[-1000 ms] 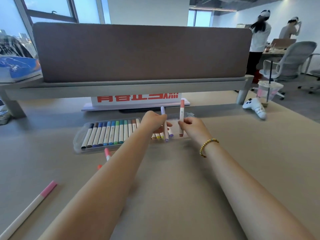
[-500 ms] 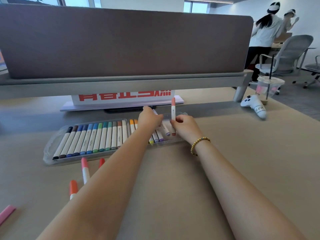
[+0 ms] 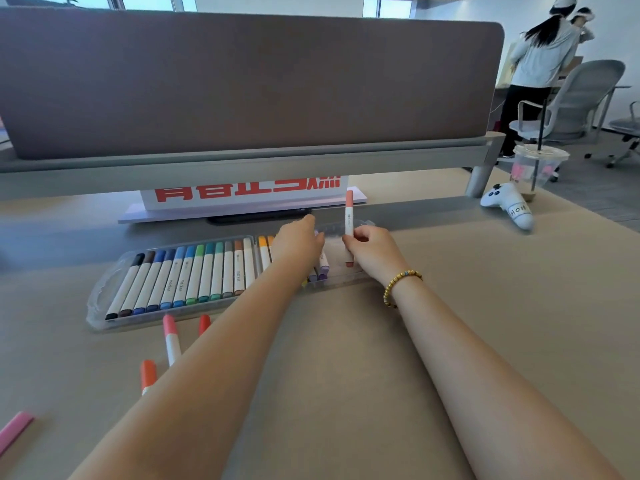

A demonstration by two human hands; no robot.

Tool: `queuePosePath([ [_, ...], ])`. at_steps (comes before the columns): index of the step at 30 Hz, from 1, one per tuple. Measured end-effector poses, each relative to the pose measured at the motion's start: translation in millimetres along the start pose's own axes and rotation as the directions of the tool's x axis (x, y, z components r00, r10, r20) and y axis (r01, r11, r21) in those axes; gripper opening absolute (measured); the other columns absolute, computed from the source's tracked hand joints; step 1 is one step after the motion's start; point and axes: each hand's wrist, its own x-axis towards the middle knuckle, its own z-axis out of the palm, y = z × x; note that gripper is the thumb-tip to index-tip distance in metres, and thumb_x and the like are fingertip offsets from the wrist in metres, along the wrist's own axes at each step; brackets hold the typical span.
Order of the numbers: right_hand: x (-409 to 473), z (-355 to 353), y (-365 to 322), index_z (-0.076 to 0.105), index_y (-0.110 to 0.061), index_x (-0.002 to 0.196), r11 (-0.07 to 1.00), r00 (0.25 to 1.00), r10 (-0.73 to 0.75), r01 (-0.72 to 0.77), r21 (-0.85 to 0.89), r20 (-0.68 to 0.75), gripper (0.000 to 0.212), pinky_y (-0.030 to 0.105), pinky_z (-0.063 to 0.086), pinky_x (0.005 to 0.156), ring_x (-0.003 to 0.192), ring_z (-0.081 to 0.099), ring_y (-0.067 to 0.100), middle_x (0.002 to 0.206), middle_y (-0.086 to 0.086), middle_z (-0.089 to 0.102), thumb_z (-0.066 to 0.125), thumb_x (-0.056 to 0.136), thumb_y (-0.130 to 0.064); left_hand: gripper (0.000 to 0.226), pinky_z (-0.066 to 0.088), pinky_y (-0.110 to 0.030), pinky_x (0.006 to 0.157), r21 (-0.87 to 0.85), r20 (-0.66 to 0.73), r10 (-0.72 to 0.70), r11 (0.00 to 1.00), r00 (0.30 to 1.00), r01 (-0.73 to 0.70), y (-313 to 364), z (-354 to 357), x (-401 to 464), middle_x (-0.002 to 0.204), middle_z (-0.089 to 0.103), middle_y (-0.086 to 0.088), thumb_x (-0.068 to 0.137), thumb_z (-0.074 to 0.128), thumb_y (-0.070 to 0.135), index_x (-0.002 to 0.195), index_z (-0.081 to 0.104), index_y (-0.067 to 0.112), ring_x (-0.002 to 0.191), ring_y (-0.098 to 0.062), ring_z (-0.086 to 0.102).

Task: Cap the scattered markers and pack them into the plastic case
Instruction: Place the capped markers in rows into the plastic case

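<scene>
A clear plastic case [image 3: 100,299] lies across the desk with several capped markers [image 3: 194,271] in a row, from black through blues and greens to orange. My left hand [image 3: 298,242] lies flat over the case's right part, fingers stretched forward onto the yellow and purple markers [image 3: 323,266] there. My right hand [image 3: 374,252] pinches a salmon-capped marker [image 3: 349,216] upright over the case's right end. Loose on the desk in front of the case lie a pink-capped marker [image 3: 170,336], a red one [image 3: 204,323], an orange one [image 3: 148,374] and a pink one [image 3: 15,429], partly hidden by my left forearm.
Behind the case stands a white sign with red characters [image 3: 242,192] under a grey desk divider [image 3: 242,84]. At the far right lie a white game controller [image 3: 509,206] and a plastic cup with a straw [image 3: 535,168]. Two people and an office chair [image 3: 581,98] are beyond.
My left hand has laid its purple marker down into the case and now rests flat over it. The right hand still holds the salmon marker upright. The view has tilted downward.
</scene>
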Motion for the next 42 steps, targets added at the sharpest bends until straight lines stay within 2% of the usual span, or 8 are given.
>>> queuePosePath([
  [4, -0.6, 0.3, 1.6, 0.06, -0.005, 0.11, 1.0, 1.0, -0.006, 0.006, -0.015, 0.001, 0.026, 0.006, 0.039, 0.044, 0.067, 0.057, 0.007, 0.099, 0.004, 0.058, 0.048, 0.097, -0.024, 0.039, 0.034, -0.035, 0.103, 0.122, 0.034, 0.079, 0.989, 0.996, -0.083, -11.0, 1.4, -4.9, 0.136, 0.044, -0.008, 0.101, 0.031, 0.033, 0.131, 0.052, 0.019, 0.127, -0.025, 0.033],
  [8, -0.4, 0.0, 3.3, 0.06, -0.005, 0.112, 0.999, 1.0, -0.025, 0.025, -0.026, -0.007, 0.027, 0.009, 0.04, 0.047, 0.064, 0.054, 0.005, 0.097, 0.004, 0.058, 0.048, 0.098, -0.025, 0.047, 0.012, -0.039, 0.119, 0.212, 0.242, 0.234, 0.934, 0.942, -0.286, -22.0, 0.9, -6.9, 0.157, 0.018, -0.004, 0.103, 0.021, 0.031, 0.146, 0.029, 0.016, 0.145, -0.024, 0.012],
  [11, -0.6, 0.3, 3.7, 0.061, -0.005, 0.111, 0.998, 0.999, -0.041, 0.039, -0.044, -0.025, 0.028, 0.011, 0.039, 0.051, 0.063, 0.052, 0.005, 0.094, 0.003, 0.057, 0.048, 0.097, -0.026, 0.051, 0.012, -0.041, 0.119, 0.193, 0.314, 0.185, 0.948, 0.931, -0.254, -21.3, 3.2, -7.8, 0.158, 0.014, -0.003, 0.103, 0.02, 0.033, 0.15, 0.015, 0.014, 0.146, -0.022, 0.008],
  [18, -0.3, -0.6, 2.4, 0.061, -0.004, 0.109, 0.999, 1.0, -0.021, 0.019, -0.049, -0.024, 0.027, 0.012, 0.042, 0.054, 0.063, 0.054, 0.007, 0.092, 0.005, 0.058, 0.049, 0.097, -0.025, 0.058, 0.015, -0.048, 0.117, 0.261, 0.377, 0.097, 0.943, 0.921, -0.206, -6.3, -1.0, -8.7, 0.158, 0.01, -0.005, 0.1, 0.022, 0.042, 0.15, 0.012, 0.013, 0.146, -0.025, 0.007],
  [24, -1.0, -1.7, -0.8, 0.061, -0.003, 0.108, 0.997, 1.0, -0.003, 0.004, -0.076, 0.008, 0.024, 0.024, 0.05, 0.069, 0.076, 0.059, 0.017, 0.09, 0.01, 0.062, 0.051, 0.096, -0.021, 0.063, 0.016, -0.051, 0.116, 0.26, 0.446, 0.069, 0.944, 0.892, -0.203, -4.7, -5.1, -7.9, 0.158, 0.01, -0.007, 0.1, 0.027, 0.044, 0.15, 0.008, 0.01, 0.145, -0.028, 0.009],
  [29, 0.0, -1.1, -0.1, 0.062, -0.004, 0.107, 0.996, 1.0, 0.004, -0.003, -0.09, 0.014, 0.023, 0.024, 0.049, 0.068, 0.075, 0.058, 0.019, 0.089, 0.009, 0.062, 0.051, 0.096, -0.021, 0.064, 0.011, -0.053, 0.115, 0.304, 0.447, 0.035, 0.934, 0.894, -0.189, -0.9, -0.6, -6.5, 0.159, 0.004, -0.008, 0.099, 0.028, 0.041, 0.15, 0.004, 0.011, 0.146, -0.028, 0.004],
  [38, -0.6, -0.8, -2.2, 0.064, -0.005, 0.105, 0.985, 0.999, 0.023, -0.015, -0.17, 0.043, 0.024, 0.033, 0.051, 0.079, 0.08, 0.06, 0.021, 0.089, 0.012, 0.065, 0.05, 0.096, -0.022, 0.081, 0.002, -0.049, 0.116, 0.284, 0.519, 0.089, 0.92, 0.85, -0.27, -12.2, -15.6, -17.5, 0.158, -0.009, -0.005, 0.092, 0.027, 0.062, 0.151, -0.004, 0.015, 0.146, -0.025, -0.009],
  [42, 1.2, -0.6, -8.3, 0.067, -0.006, 0.103, 0.966, 0.994, 0.056, -0.029, -0.256, 0.097, 0.026, 0.031, 0.05, 0.079, 0.083, 0.062, 0.022, 0.095, 0.013, 0.068, 0.05, 0.096, -0.025, 0.08, 0.005, -0.05, 0.116, 0.287, 0.505, 0.11, 0.914, 0.856, -0.286, -15.8, -19.5, -21.2, 0.159, -0.004, -0.004, 0.09, 0.029, 0.064, 0.151, 0.002, 0.019, 0.146, -0.025, -0.006],
])
